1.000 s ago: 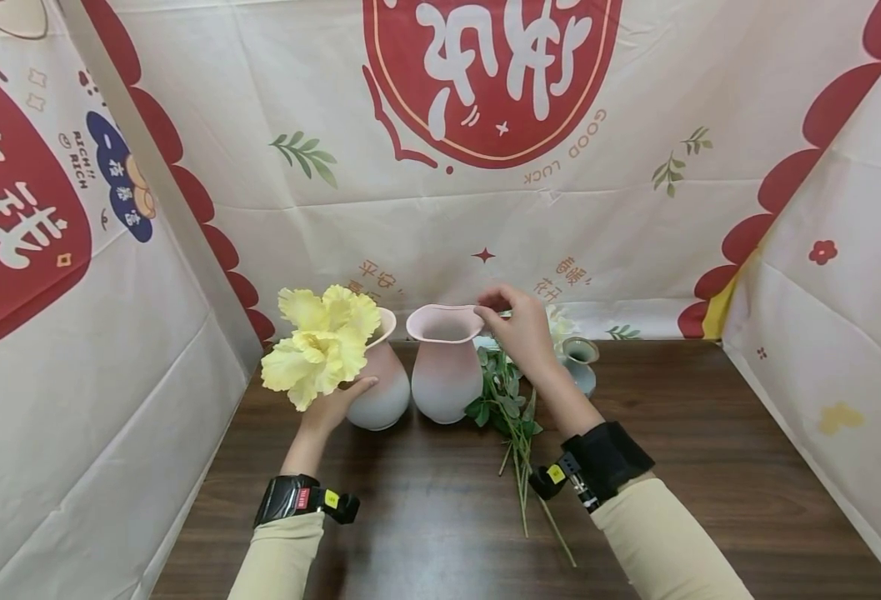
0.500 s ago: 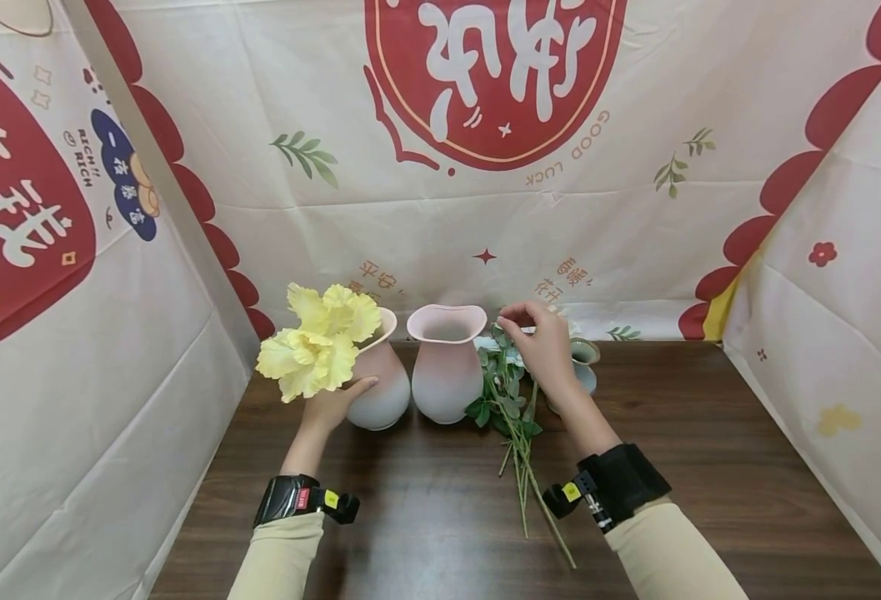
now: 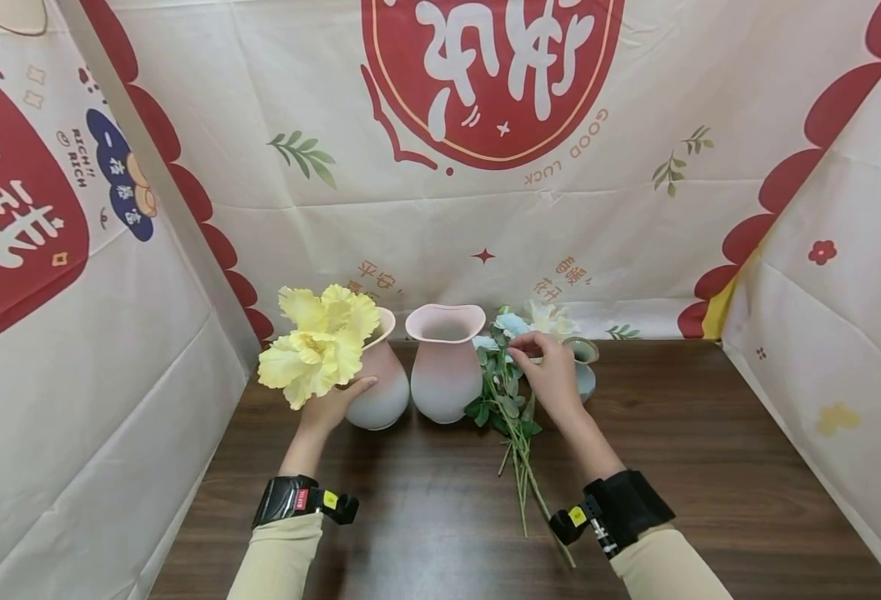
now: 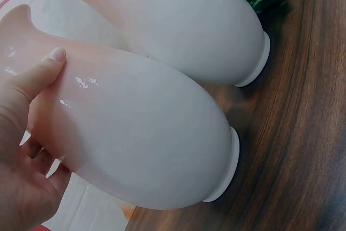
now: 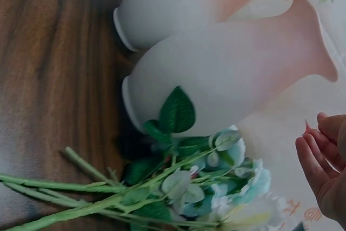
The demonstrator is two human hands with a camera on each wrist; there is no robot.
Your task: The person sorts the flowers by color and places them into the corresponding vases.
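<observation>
The middle vase (image 3: 446,362) stands near the back of the dark wooden surface (image 3: 710,467) and serves as the landmark; a printed cloth (image 3: 425,217) hangs behind it and down both sides. Farthest left of the middle vase, yellow flowers (image 3: 316,346) spill out over the rim of the left vase (image 3: 380,379), which stands just beside the middle vase, the two bodies almost touching in the left wrist view; the left hand (image 3: 329,406) holds this left vase from its outer side, the thumb (image 4: 40,71) pressed flat on the glazed body and the fingers (image 4: 32,155) curled round behind it. Just right of the middle vase lies a bunch of stems (image 3: 518,450) with green leaves and pale blue and white blooms, its heads close against the vase's foot and its cut ends pointing toward the person; the right hand (image 3: 554,375) hovers over the bloom end of the bunch, fingers (image 5: 316,158) bent and drawn together near the blooms, though whether they pinch a stem cannot be told. Behind this hand, further right of the middle vase, stands a small grey-blue vase (image 3: 583,367), partly hidden.
</observation>
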